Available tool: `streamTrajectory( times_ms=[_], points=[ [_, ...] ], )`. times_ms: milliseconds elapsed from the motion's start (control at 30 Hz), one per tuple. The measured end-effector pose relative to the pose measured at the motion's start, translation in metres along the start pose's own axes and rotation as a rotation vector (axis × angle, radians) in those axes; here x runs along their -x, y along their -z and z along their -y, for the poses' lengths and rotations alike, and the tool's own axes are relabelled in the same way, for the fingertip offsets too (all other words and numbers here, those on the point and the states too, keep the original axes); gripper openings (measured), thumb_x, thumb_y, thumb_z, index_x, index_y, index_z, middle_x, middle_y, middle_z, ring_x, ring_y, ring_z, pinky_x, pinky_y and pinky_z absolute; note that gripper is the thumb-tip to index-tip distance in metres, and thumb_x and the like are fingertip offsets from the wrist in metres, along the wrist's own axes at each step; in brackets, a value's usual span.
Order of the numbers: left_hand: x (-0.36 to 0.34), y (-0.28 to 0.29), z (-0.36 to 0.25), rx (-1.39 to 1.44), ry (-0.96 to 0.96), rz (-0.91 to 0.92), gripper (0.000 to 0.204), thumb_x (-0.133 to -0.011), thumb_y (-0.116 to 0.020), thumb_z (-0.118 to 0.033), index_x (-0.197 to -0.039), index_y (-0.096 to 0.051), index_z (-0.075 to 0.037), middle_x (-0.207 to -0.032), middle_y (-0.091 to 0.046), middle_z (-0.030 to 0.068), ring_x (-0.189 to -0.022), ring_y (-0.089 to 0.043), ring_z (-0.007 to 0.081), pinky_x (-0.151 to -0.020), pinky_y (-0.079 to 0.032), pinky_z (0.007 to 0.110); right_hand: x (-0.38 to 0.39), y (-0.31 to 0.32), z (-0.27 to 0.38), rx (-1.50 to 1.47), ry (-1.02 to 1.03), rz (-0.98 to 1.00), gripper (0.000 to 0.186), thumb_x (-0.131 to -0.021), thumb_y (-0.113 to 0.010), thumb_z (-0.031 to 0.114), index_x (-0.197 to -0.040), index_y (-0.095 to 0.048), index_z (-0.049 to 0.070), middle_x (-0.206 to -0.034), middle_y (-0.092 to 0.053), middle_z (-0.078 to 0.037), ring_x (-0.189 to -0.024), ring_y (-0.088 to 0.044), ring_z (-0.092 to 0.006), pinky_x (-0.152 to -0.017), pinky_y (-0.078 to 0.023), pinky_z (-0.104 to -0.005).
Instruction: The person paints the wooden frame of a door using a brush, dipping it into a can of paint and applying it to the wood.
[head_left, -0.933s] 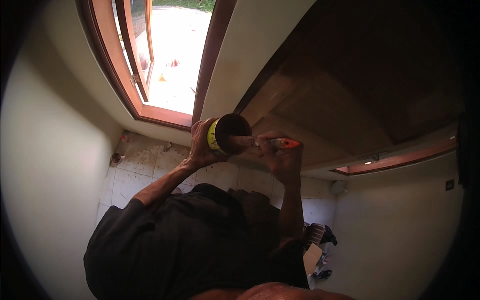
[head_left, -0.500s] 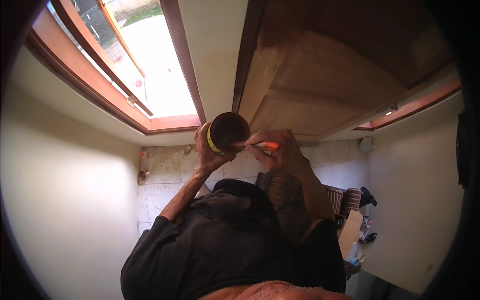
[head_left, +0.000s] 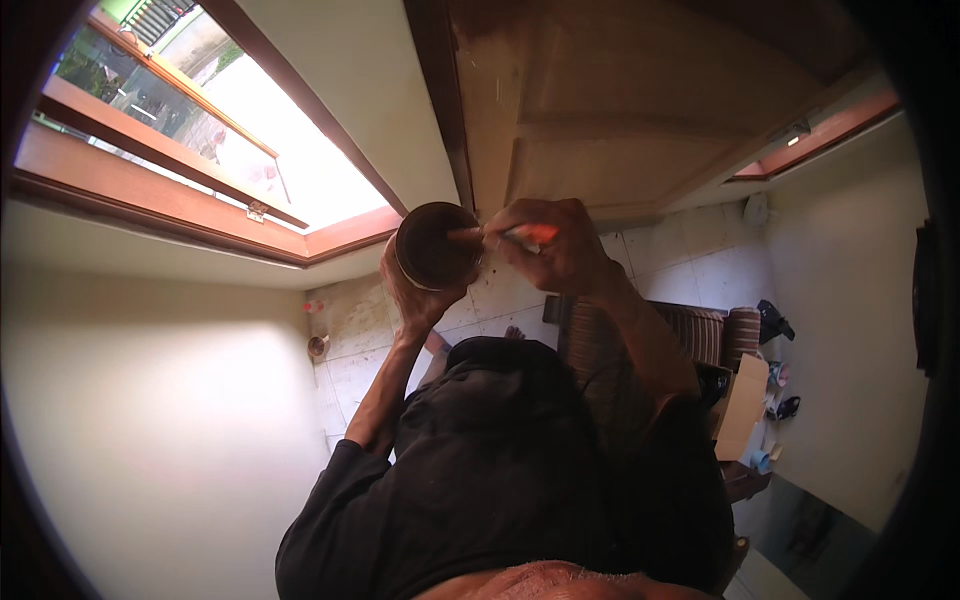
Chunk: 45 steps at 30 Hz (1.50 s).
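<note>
My left hand (head_left: 408,290) is wrapped round a round, dark-mouthed can (head_left: 438,245) with brown inside. At the can's right rim, my right hand (head_left: 550,245) is closed on a brush (head_left: 541,234) with an orange-red handle. The brush's pale front end reaches over the can's mouth; whether it touches the contents I cannot tell. Just ahead of both hands stands a brown panelled wooden door (head_left: 600,165), with patches of lighter and darker colour.
An open window in a red-brown frame (head_left: 355,232) is at the left. A striped sofa (head_left: 695,332) and an open cardboard box (head_left: 742,405) stand at the right. A small cup (head_left: 318,346) rests on the tiled floor (head_left: 355,322) beside the left wall.
The view has turned, so door and window shift left and the sofa shows more. Both hands, with the can and brush, sit slightly further left and up in the picture.
</note>
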<state>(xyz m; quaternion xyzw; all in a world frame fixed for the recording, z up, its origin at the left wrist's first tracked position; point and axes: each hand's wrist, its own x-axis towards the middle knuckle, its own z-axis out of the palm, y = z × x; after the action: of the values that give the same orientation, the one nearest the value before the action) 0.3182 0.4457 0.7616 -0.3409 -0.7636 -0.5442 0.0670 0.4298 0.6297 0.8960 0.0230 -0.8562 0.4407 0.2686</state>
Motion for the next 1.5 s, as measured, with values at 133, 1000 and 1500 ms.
streamTrajectory(
  times_ms=[133,1000,1500],
  points=[
    [0.005,-0.003,0.014,-0.102,0.043,0.014,0.098,-0.051,-0.092,-0.030,-0.131,-0.041,-0.005,-0.121,-0.054,0.0119,-0.114,-0.052,0.0296,-0.099,-0.038,0.045,0.005,0.001,0.005,-0.051,0.068,0.129,0.010,-0.084,-0.071,0.016,-0.081,-0.067,0.007,-0.069,-0.069,-0.008,-0.059,-0.067,-0.0184,-0.054,-0.051,-0.0296],
    [0.051,0.025,0.075,-0.199,0.305,-0.064,0.051,-0.068,-0.069,0.001,-0.118,-0.058,0.001,-0.108,-0.063,0.0115,-0.093,-0.062,0.0238,-0.082,-0.053,0.037,0.042,-0.082,-0.268,-0.205,-0.071,-0.363,0.020,-0.086,-0.070,0.002,-0.106,-0.069,0.001,-0.088,-0.071,-0.012,-0.077,-0.069,-0.0161,-0.069,-0.057,-0.0273],
    [0.105,0.042,0.147,-0.150,0.360,-0.199,0.071,-0.075,-0.070,-0.009,-0.138,-0.037,-0.002,-0.134,-0.047,0.0143,-0.118,-0.049,0.0279,-0.101,-0.043,0.045,0.037,-0.150,-0.338,-0.111,0.106,-0.385,0.019,-0.084,-0.071,0.002,-0.104,-0.069,0.002,-0.086,-0.071,-0.011,-0.072,-0.070,-0.0146,-0.061,-0.056,-0.0253]
  ],
)
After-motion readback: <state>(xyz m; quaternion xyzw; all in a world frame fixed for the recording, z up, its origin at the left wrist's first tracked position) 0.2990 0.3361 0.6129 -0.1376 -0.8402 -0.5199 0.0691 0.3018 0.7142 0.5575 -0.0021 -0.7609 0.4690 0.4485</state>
